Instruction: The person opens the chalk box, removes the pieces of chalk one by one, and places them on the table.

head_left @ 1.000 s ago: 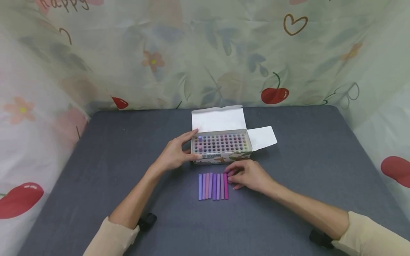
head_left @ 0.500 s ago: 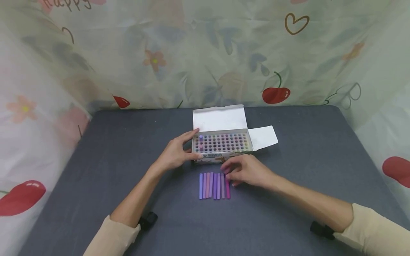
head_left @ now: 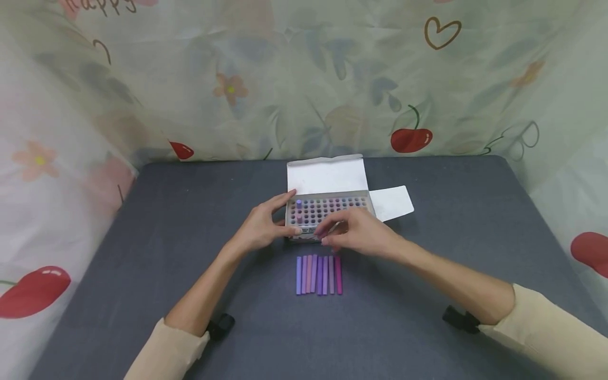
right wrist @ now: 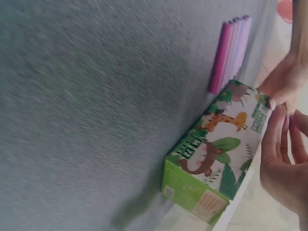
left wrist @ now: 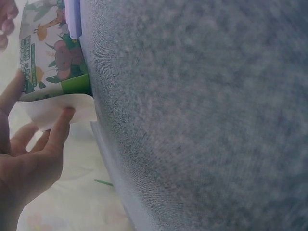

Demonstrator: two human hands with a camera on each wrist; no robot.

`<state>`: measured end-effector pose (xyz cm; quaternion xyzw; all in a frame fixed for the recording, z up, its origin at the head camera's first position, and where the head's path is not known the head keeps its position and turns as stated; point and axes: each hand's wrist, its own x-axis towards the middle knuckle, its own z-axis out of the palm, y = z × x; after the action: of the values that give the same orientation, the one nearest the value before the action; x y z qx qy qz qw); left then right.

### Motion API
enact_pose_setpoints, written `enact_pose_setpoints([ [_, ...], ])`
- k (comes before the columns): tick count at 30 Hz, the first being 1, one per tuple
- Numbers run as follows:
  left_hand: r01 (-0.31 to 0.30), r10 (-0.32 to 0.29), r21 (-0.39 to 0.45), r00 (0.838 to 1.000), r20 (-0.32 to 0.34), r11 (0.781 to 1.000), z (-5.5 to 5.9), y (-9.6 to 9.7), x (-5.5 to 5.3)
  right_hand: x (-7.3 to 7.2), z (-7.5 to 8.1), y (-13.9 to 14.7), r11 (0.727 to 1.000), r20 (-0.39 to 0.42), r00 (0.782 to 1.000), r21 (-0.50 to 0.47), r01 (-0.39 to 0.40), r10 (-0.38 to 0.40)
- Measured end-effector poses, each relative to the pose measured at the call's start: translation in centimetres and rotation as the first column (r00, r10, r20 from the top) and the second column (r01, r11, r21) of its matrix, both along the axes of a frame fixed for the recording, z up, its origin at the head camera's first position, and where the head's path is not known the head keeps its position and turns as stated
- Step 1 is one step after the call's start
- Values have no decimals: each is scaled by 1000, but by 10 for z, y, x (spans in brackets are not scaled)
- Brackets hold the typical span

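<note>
A cardboard box (head_left: pixel 309 237) with a giraffe print lies open-topped, its insert full of round holes. My left hand (head_left: pixel 260 227) grips its left end, thumb at the front and fingers toward the back; in the left wrist view a fingertip presses a white flap (left wrist: pixel 60 110). Over the box's front edge, my right hand (head_left: pixel 363 231) pinches a small purple chalk stick (right wrist: pixel 290 115), mostly hidden by the fingers. Two chalk sticks stand up from the left holes, one lilac (head_left: pixel 298 203) and one pink (head_left: pixel 298 218). In front lies a row of chalk sticks (head_left: pixel 320 275), lilac to magenta.
The box's white lid (head_left: pixel 328 177) is folded back, and a side flap (head_left: pixel 391 203) sticks out to the right. A dark grey tabletop (head_left: pixel 190 211) carries everything. Behind it hangs a printed curtain (head_left: pixel 304 79).
My right hand has moved up and left from the right end of the chalk row to over the box's front. The magenta stick shifted right, then back. My left hand keeps its hold.
</note>
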<state>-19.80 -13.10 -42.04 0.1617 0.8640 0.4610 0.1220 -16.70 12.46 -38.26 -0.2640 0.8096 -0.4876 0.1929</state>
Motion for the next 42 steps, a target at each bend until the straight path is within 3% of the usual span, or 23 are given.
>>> enact_pose_setpoints([
  [4, 5, -4, 9, 1000, -7, 1000, 0, 0, -1, -7, 6, -5, 999, -71, 997, 35, 3, -1],
  [9, 12, -12, 22, 1000, -5, 1000, 0, 1, 0, -17, 9, -9, 1000, -81, 997, 5, -6, 6],
  [17, 15, -15, 12, 1000, -10, 1000, 1, 1, 1, -35, 3, -16, 999, -122, 993, -52, -11, 4],
  [23, 16, -16, 13, 1000, -2, 1000, 1, 1, 0, -45, -5, -20, 1000, -157, 988, -27, 5, -9],
  [42, 11, -10, 13, 1000, -16, 1000, -1, -2, 0, -59, -20, -31, 997, -104, 994, 74, -29, 37],
])
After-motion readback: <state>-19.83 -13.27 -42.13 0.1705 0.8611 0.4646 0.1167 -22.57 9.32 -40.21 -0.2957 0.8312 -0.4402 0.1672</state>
